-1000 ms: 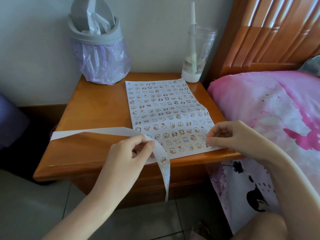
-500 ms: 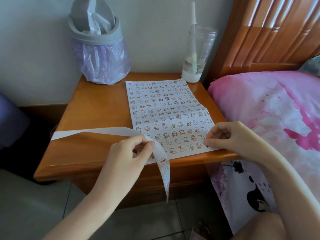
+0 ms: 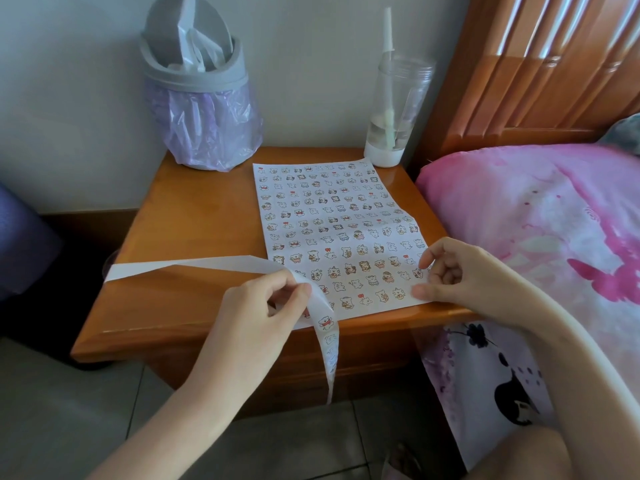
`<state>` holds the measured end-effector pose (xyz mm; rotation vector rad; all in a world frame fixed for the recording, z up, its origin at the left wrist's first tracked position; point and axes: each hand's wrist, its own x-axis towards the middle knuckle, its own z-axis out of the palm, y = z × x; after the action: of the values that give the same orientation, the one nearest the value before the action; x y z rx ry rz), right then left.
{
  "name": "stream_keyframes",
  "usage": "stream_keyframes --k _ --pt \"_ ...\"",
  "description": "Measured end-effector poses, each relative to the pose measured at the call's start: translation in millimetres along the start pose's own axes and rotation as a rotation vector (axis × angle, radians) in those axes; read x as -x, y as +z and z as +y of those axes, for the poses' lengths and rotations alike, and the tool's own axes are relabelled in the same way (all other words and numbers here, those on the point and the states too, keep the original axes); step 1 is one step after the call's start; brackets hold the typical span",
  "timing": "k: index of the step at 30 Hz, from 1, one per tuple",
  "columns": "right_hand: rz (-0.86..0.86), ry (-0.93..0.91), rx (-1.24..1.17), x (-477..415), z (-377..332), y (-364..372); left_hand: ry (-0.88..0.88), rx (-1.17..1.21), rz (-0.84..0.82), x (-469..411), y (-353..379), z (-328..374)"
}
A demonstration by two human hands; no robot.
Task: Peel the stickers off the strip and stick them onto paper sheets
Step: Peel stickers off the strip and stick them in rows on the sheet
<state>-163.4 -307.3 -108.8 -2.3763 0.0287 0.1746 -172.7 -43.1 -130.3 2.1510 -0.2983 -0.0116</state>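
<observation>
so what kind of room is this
Most likely a bedroom: a wooden nightstand stands against the wall beside a bed with pink bedding and a slatted wooden headboard.

A long white strip (image 3: 194,266) bends over the table (image 3: 194,209) edge, its end hanging down with small stickers (image 3: 325,322). The sheet (image 3: 332,216) lies flat, full of stickers.

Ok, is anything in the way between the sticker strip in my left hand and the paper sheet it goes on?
Nothing visible does. The left hand pinches the sticker strip over the near left corner of the paper sheet. The right hand rests on its near right corner; the bin and bottle stand at the back.
</observation>
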Motion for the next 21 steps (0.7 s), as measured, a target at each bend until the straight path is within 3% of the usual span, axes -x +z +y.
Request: stream_keyframes --k 4,8,11,15,21 --pt "0.044 -0.009 0.004 1 0 1 -0.006 0.004 -0.002 0 -1 0" --pt "0.249 -0.212 -0.082 9 -27 15 -0.031 0.094 -0.008 0 -2 2" --pt "0.165 -0.341 -0.178 15 -51 36 -0.051 0.206 0.024 -1 -4 5" --pt "0.041 -0.376 -0.206 17 -60 58 -0.049 0.261 0.08 -1 -9 11" --pt "0.04 -0.372 -0.302 20 -63 63 -0.077 0.403 0.063 -1 -10 14"
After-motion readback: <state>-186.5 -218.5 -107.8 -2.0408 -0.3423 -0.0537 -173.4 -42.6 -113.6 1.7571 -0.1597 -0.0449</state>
